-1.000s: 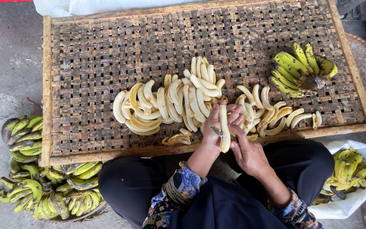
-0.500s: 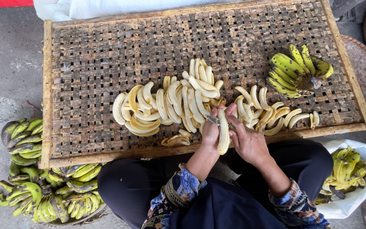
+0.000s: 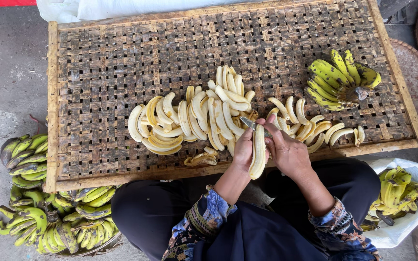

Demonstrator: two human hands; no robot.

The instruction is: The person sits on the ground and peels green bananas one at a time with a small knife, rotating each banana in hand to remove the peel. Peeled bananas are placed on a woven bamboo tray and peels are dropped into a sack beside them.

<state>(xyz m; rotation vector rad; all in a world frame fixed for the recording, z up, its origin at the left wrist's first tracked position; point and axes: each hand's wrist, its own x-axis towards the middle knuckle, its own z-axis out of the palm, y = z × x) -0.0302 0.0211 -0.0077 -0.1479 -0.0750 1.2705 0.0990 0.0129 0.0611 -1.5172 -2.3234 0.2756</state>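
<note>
The peeled banana [image 3: 258,151] has dropped lower, both hands [image 3: 272,150] gripping it over the woven tray [image 3: 122,72].

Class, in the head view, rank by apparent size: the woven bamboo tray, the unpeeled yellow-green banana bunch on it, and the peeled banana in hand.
1. Woven bamboo tray
2. Unpeeled yellow-green banana bunch
3. Peeled banana, held in the left hand

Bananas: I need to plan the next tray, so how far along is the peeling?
Done: a few dozen peeled bananas lie on the woven tray. In hand: the left hand holds a peeled banana while the right hand works a knife at it. Left: an unpeeled bunch on the tray and more bunches on the floor.
</note>
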